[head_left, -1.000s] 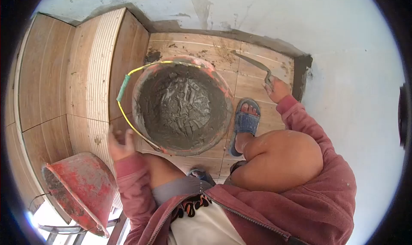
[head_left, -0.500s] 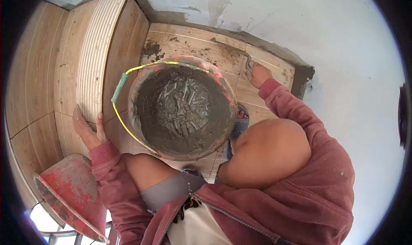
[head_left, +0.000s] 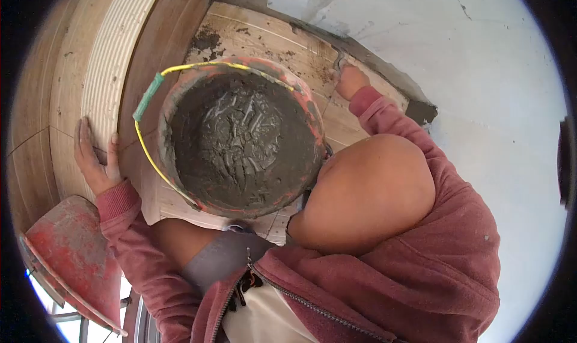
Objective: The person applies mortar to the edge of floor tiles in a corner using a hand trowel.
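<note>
A bucket (head_left: 308, 99) with a mortar-smeared red rim stands between my knees, holding wet grey mortar (head_left: 243, 135). Its yellow handle with a green grip (head_left: 148, 96) leans over to the left. My right hand (head_left: 350, 81) is closed round a trowel (head_left: 339, 59) beyond the bucket, low at the foot of the wall. The trowel's blade is hard to make out against the mortar strip there. On the left, my left hand (head_left: 95, 162) lies with fingers apart against the ridged edge of a wood-look tiled step (head_left: 114, 60).
A stained red bucket (head_left: 75, 253) lies tipped at the lower left beside metal bars. The pale wall (head_left: 481, 120) rises on the right, with a grey mortar strip (head_left: 384, 72) along its base. Dark mortar crumbs (head_left: 207, 40) dot the floor tiles. My bent knee (head_left: 375, 192) is close to the bucket.
The view has shifted, so the bucket and steps appear farther left and higher. My right hand still grips the trowel by the wall. My left hand stays on the step edge.
</note>
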Motion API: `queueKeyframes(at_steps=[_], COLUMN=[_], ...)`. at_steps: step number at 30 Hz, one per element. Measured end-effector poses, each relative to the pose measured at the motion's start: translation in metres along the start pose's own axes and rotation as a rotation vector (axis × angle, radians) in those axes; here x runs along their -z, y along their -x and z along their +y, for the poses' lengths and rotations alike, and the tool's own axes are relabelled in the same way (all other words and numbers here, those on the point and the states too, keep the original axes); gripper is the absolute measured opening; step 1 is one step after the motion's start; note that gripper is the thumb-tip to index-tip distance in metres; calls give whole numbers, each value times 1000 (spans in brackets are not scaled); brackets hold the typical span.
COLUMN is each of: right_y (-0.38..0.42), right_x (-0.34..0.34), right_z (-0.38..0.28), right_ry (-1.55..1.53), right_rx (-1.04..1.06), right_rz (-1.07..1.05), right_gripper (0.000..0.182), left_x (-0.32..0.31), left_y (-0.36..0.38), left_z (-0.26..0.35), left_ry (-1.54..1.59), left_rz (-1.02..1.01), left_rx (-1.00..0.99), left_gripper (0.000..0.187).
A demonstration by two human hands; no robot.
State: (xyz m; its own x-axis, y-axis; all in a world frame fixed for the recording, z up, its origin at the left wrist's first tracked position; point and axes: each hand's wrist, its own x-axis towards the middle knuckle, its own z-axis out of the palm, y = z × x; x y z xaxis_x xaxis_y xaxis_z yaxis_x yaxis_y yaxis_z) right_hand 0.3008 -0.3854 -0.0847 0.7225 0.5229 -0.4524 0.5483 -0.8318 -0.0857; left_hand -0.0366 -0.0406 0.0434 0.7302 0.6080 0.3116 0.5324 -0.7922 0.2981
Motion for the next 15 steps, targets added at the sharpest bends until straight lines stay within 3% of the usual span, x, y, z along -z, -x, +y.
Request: queueKeyframes(at_steps=[10, 13, 15], right_y=[-9, -5, 5], right_x=[-31, -33, -29], right_z=[1, -4, -2], right_ry=[-22, -48, -74], right_rx=[11, -53, 42], right_rz=[-13, 62, 173], right_gripper=[37, 36, 36], left_x=[0, -1, -2], left_y=[6, 4, 3], left_z=[-6, -6, -5], left_ry=[10, -16, -22], left_rz=[8, 21, 33], left_rx=[-18, -45, -57], left_gripper=[61, 69, 72])
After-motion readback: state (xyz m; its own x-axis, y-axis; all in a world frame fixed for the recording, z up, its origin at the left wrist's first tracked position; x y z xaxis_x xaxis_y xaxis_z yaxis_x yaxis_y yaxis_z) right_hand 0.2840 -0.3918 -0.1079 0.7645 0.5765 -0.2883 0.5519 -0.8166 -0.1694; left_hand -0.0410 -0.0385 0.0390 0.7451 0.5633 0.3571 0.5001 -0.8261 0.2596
